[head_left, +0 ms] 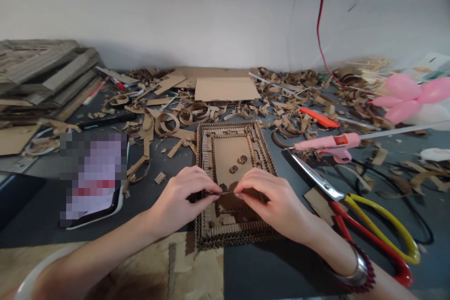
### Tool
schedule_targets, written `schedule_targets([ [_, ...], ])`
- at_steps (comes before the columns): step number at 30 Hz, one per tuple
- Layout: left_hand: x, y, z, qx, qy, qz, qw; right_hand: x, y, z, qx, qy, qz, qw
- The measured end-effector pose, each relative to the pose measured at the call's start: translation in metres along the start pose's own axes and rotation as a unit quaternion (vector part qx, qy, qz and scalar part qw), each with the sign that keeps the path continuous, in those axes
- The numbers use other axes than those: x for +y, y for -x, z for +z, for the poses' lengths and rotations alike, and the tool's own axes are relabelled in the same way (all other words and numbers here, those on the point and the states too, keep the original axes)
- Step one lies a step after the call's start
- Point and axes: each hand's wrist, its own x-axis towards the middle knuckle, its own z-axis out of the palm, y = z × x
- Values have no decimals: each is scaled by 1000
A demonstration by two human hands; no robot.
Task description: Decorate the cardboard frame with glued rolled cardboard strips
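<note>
Between the fingertips of my left hand (197, 191) and my right hand (262, 192) a thin, narrow cardboard strip (228, 192) is stretched, pinched at both ends. Both hands hover over the lower half of a rectangular frame (206, 232) built from corrugated cardboard strips, which lies on the dark table. A few small rolled cardboard coils (243, 160) rest on its flat inner panel (225, 150). My wrists hide parts of the frame's lower sides.
To the right lie large scissors (333, 192) with red and yellow handles, a pink glue gun (326, 143) and an orange cutter (319, 117). A phone (121, 201) lies at the left, near stacked cardboard frames (45, 79). Cardboard scraps (168, 122) litter the back.
</note>
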Motion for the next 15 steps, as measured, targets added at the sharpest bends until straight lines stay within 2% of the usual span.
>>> schedule_targets([
  [6, -4, 2, 1, -12, -9, 18, 1000, -1, 1, -2, -5, 16, -24, 1000],
  [15, -4, -3, -2, 5, 0, 3, 1000, -2, 5, -5, 15, 69, -12, 997],
])
